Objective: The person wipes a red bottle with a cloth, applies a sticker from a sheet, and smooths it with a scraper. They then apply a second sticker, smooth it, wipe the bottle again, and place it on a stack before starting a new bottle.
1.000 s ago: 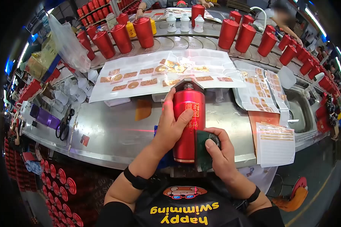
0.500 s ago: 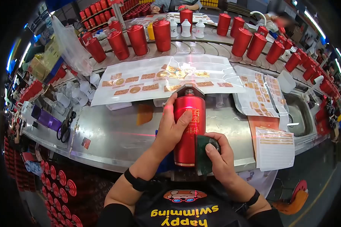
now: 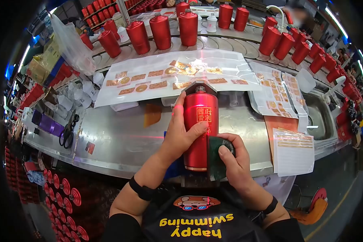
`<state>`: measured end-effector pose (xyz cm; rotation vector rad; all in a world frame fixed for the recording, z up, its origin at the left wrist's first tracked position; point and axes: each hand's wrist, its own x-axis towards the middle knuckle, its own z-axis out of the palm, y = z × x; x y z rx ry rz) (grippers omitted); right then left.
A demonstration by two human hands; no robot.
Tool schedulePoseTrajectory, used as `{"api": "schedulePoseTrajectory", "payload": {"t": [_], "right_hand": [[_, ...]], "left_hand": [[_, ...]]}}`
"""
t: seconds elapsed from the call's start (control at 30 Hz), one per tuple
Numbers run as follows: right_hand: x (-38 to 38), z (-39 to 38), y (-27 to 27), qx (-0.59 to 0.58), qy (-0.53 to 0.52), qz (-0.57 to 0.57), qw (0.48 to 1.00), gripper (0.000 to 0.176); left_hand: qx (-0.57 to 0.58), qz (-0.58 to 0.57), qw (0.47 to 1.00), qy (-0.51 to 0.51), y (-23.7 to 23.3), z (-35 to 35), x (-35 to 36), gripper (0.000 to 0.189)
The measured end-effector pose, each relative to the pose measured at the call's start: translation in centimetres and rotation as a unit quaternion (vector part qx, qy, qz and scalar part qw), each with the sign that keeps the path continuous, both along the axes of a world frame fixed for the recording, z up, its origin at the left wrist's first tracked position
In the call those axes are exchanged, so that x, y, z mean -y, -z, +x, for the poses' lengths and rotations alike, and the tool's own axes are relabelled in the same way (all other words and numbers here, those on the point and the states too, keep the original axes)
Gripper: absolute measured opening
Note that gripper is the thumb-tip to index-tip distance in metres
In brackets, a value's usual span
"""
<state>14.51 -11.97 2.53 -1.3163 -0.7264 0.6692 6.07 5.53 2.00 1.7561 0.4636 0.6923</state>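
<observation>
A red metallic bottle (image 3: 194, 151) with gold lettering stands upright in front of me, its neck against a dark angular holder (image 3: 197, 85). My left hand (image 3: 180, 133) is wrapped round the bottle's left side, the thumb lying across its front below the gold square of characters. On the lower right, my right hand (image 3: 236, 161) grips a dark green flat pad (image 3: 217, 157) between thumb and fingers. The pad's edge rests against the bottle's side. A red laser line falls on the bottle and the left hand.
Behind the bottle lies a clear sheet of gold stickers (image 3: 149, 82); another sticker sheet (image 3: 270, 92) is at right, near a sink (image 3: 320, 117). Red bottles (image 3: 161, 32) line the curved conveyor. Scissors (image 3: 69, 131) and a purple bottle (image 3: 50, 124) are at left. White papers (image 3: 293, 155) overhang the right edge.
My left thumb has slid lower, uncovering more gold characters and covering the lower lettering. Bottles on the conveyor have shifted right. My right hand still holds the pad against the bottle.
</observation>
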Motion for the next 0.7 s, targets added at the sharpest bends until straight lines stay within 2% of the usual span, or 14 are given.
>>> {"api": "schedulePoseTrajectory", "payload": {"t": [0.33, 0.5, 0.7], "right_hand": [[0.0, 0.0, -0.7, 0.012, 0.001, -0.020, 1.000, 0.027], [-0.2, 0.1, -0.5, 0.035, 0.011, -0.011, 0.999, 0.027], [0.0, 0.1, -0.4, 0.027, 0.004, -0.014, 1.000, 0.027]], "left_hand": [[0.007, -0.007, 1.000, 0.011, 0.3, -0.1, -0.2, 0.101], [0.006, 0.032, 0.999, -0.004, 0.2, 0.1, -0.2, 0.102], [0.032, -0.026, 0.999, 0.004, 0.8, 0.2, 0.0, 0.101]]}}
